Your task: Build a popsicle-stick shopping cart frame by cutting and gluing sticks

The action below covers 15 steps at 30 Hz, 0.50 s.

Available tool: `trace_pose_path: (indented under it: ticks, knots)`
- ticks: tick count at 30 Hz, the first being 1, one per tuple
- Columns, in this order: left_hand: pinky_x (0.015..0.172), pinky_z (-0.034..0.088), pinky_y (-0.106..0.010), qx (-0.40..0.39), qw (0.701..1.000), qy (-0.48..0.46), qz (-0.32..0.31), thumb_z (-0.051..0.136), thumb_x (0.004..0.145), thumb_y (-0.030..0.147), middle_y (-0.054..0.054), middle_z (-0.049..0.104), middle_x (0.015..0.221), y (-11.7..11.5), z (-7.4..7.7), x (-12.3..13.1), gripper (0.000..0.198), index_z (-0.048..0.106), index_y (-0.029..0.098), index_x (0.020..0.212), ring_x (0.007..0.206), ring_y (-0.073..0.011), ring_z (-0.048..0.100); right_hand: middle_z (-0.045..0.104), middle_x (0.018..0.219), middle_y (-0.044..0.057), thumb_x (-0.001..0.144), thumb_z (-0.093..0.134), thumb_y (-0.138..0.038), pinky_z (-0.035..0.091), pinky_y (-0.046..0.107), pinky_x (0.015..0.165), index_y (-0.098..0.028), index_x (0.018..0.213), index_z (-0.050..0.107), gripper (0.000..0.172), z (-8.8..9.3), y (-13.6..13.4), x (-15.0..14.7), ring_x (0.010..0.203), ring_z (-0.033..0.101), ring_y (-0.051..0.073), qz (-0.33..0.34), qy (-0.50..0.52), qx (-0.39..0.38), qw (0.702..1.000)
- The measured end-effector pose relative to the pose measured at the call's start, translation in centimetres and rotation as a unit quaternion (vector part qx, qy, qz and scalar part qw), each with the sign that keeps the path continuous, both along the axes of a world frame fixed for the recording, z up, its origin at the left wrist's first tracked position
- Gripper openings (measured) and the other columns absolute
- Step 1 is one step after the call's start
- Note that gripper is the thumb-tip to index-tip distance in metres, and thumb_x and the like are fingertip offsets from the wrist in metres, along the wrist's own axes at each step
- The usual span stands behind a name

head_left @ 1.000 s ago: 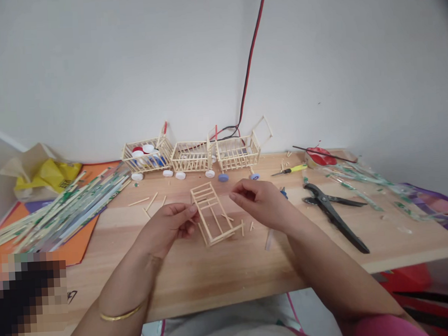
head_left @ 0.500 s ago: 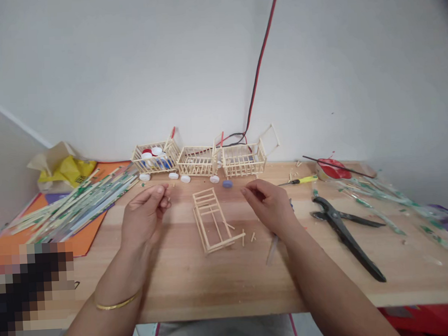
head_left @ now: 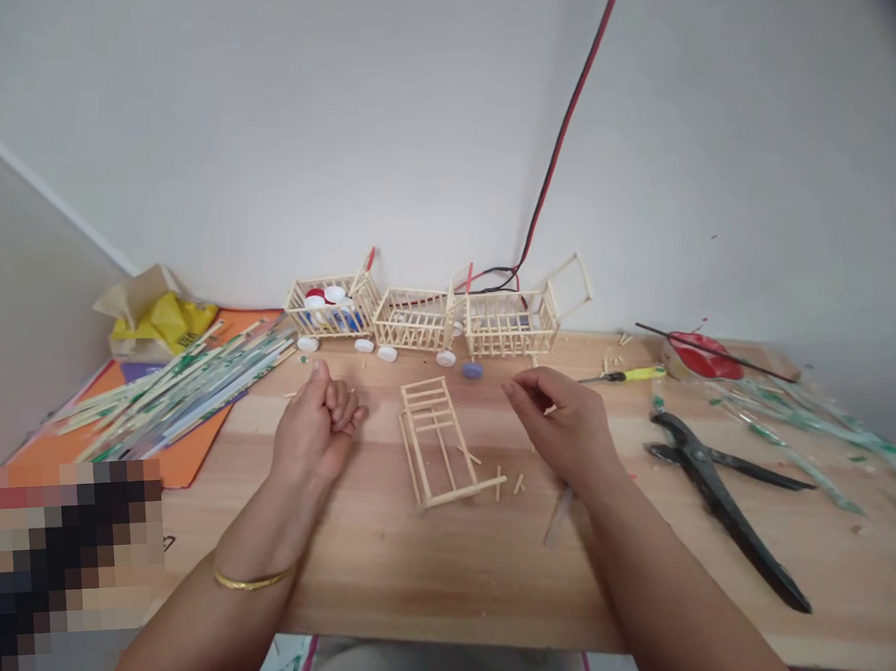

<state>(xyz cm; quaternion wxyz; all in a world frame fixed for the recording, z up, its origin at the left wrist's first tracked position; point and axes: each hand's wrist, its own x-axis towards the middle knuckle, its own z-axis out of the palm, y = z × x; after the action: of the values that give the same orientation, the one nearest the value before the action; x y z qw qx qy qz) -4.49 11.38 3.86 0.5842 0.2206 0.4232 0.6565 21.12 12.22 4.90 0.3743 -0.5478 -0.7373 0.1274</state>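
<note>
My left hand (head_left: 318,419) is closed in a loose fist left of a small stick frame, thumb pointing up. Its curled fingers hide whatever may be inside. My right hand (head_left: 562,420) is closed too, thumb and index finger brought together; anything between the tips is too small to make out. Between the hands lies the frame of thin wooden sticks (head_left: 439,496), touched by neither. Short cut stick pieces (head_left: 519,484) are scattered at its right. A thin translucent strip (head_left: 558,518) is partly covered by my right wrist.
Behind stand three stick carts (head_left: 414,332), one filled with bottle caps. A blue cap (head_left: 472,371) lies before them. Green-printed sticks (head_left: 187,389) cover an orange sheet (head_left: 191,459) at left. Black pliers (head_left: 727,501), a yellow-handled screwdriver (head_left: 637,374) and plastic wrappers (head_left: 782,408) occupy the right.
The view has shifted, so most things appear farther right. My left hand's fingers have curled from a pinch into a fist, thumb raised. The right hand keeps its pinch; the stick frame lies still.
</note>
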Motion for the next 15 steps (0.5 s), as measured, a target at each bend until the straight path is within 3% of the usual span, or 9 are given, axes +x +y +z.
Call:
trace_pose_path:
  ticks: [3,5,8,9,12,15]
  knots:
    - [0.049,0.036,-0.023,-0.004,1.0,0.002,-0.011,0.058,0.08,0.045,0.006,0.026,0.04,0.0,0.0,0.2,0.054,0.027,0.017,0.046,0.039,-0.0066,0.026,0.054,0.061,-0.001,0.085,0.052,-0.034,0.035,0.024,0.055,-0.018,0.073,0.06,0.021,-0.1,0.1,-0.2,0.056,0.046,0.012,-0.004,0.004,-0.005,1.0]
    - [0.051,0.038,-0.023,0.007,1.0,0.009,-0.005,0.062,0.078,0.043,0.006,0.033,0.044,0.0,0.0,0.5,0.047,0.035,0.018,0.049,0.042,-0.0064,0.031,0.053,0.06,-0.001,0.085,0.052,-0.035,0.035,0.024,0.055,-0.018,0.072,0.06,0.023,-0.3,0.2,-0.3,0.055,0.045,0.011,-0.002,0.011,-0.014,1.0]
    - [0.056,0.042,-0.022,0.03,0.999,0.025,-0.012,0.072,0.069,0.03,0.006,0.05,0.06,0.0,-0.4,0.6,0.021,0.054,0.018,0.071,0.051,-0.0061,0.043,0.049,0.057,-0.002,0.085,0.051,-0.04,0.033,0.024,0.053,-0.017,0.069,0.059,0.029,-0.4,0.2,-0.2,0.054,0.042,0.011,0.007,0.04,-0.041,0.998]
    - [0.058,0.043,-0.022,0.027,0.999,0.037,-0.022,0.074,0.066,0.026,0.005,0.055,0.067,0.0,-0.5,0.6,0.023,0.058,0.019,0.081,0.054,-0.0062,0.047,0.048,0.057,-0.002,0.085,0.05,-0.042,0.033,0.024,0.053,-0.017,0.07,0.059,0.031,-0.4,0.2,0.0,0.054,0.042,0.011,0.021,0.051,-0.064,0.996]
    - [0.061,0.043,-0.021,-0.004,0.994,0.095,-0.061,0.077,0.059,0.021,0.002,0.061,0.08,0.0,-1.1,0.6,0.037,0.062,0.019,0.093,0.064,-0.0073,0.054,0.057,0.072,0.001,0.082,0.054,-0.046,0.037,0.023,0.054,-0.016,0.085,0.062,0.031,0.4,-0.1,1.1,0.06,0.047,0.011,0.161,0.06,-0.195,0.966]
    - [0.062,0.042,-0.02,-0.008,0.98,0.177,-0.09,0.075,0.056,0.02,-0.001,0.064,0.086,0.1,-1.6,0.6,0.037,0.065,0.016,0.092,0.071,-0.0095,0.056,0.06,0.101,0.005,0.067,0.071,-0.041,0.042,0.022,0.058,-0.018,0.106,0.06,0.046,1.5,-0.5,2.2,0.069,0.053,0.011,0.309,0.028,-0.331,0.891]
